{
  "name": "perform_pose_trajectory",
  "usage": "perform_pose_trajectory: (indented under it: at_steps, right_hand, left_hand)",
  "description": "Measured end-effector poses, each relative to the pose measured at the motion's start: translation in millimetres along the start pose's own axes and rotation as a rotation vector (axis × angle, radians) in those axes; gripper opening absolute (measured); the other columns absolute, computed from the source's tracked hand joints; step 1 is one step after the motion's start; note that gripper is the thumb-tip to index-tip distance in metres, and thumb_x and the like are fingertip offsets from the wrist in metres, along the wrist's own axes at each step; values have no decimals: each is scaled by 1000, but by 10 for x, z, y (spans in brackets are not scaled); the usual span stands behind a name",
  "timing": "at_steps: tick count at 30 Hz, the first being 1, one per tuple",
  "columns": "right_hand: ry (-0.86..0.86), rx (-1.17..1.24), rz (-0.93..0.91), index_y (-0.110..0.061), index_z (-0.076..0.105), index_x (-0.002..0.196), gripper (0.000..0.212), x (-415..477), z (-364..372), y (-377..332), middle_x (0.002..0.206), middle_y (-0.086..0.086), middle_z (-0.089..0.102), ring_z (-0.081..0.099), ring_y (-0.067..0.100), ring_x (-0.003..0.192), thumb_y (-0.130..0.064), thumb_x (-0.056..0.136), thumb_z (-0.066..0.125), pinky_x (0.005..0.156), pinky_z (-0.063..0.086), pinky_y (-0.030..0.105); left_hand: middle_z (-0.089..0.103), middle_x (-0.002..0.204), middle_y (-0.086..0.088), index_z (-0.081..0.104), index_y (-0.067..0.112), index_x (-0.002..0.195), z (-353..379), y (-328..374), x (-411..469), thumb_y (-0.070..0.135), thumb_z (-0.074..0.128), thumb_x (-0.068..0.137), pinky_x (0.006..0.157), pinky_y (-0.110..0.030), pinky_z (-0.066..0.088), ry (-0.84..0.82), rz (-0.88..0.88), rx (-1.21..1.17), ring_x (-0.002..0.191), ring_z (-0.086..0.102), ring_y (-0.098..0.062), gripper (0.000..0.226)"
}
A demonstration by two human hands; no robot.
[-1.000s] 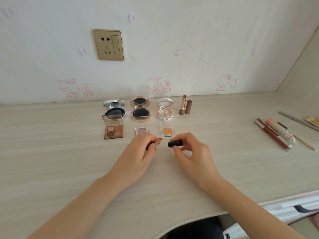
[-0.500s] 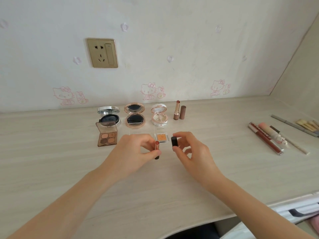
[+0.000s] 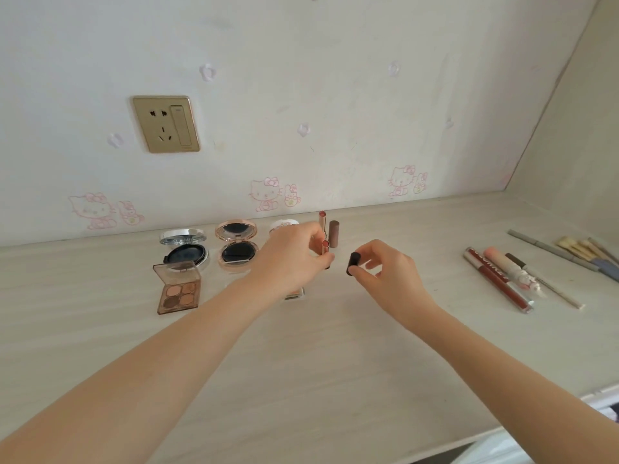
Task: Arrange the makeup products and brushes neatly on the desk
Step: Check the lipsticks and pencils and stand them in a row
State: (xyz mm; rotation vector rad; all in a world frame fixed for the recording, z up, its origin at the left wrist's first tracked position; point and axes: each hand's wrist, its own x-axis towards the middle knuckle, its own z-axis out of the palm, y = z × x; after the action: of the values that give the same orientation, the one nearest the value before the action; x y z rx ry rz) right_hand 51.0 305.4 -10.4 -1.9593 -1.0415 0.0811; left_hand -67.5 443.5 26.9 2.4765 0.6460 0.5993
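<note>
Desk (image 3: 301, 363), near back edge: left grip (image 3: 288, 259) holds lipstick (image 3: 325, 250); right grip (image 3: 388, 274) pinches cap (image 3: 353, 262).

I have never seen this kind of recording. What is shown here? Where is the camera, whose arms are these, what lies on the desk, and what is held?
There is no machine here. A person works with bare hands, and the one picture comes from a camera worn on the head, looking forward and down, so both arms are the person's own. The left hand pinches an uncapped lipstick, held upright. The right hand pinches a black cap, apart from the lipstick. On the desk are an open silver compact, an open gold compact, an open palette and a second lipstick standing near the wall. To the right lie tubes and brushes.
</note>
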Motion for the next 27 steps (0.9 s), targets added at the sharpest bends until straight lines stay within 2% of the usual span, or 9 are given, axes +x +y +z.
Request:
perform_pose_trajectory:
  at_steps: [3,6,10,14,27]
  right_hand:
    - [4,-29,12,-28,59,89,8,155,18,63,82,-20,63,57,4,86,-24,84,64,66,39,13]
    - [-15,-61,25,-24,61,94,9,267,59,110,86,-16,64,56,10,90,-22,86,63,72,45,24]
    - [-49,-93,21,-20,62,98,12,352,136,155,79,-22,58,53,10,90,-18,86,62,73,47,28]
    - [-79,-142,12,-21,60,99,12,387,220,207,83,-19,61,50,15,95,-19,87,60,77,48,36]
    - [-83,-139,69,-21,62,102,17,561,311,257,96,-10,68,49,19,101,-18,85,59,82,49,41]
  left_hand:
    - [66,79,13,60,26,80,85,-18,172,35,68,79,72,-35,49,-11,24,124,83,56,-12,13]
    - [67,80,7,60,26,80,152,-32,290,37,68,77,78,-39,50,-38,1,223,87,57,-18,14]
    - [69,83,5,62,25,82,243,-55,388,33,69,75,82,-37,49,-38,-6,334,87,60,-21,13]
    - [68,89,2,63,23,88,315,-89,452,31,71,75,78,-37,50,-55,-45,328,93,59,-22,16]
    - [66,92,-3,64,19,93,464,-122,536,35,69,80,73,-37,52,9,-78,391,91,61,-27,21]
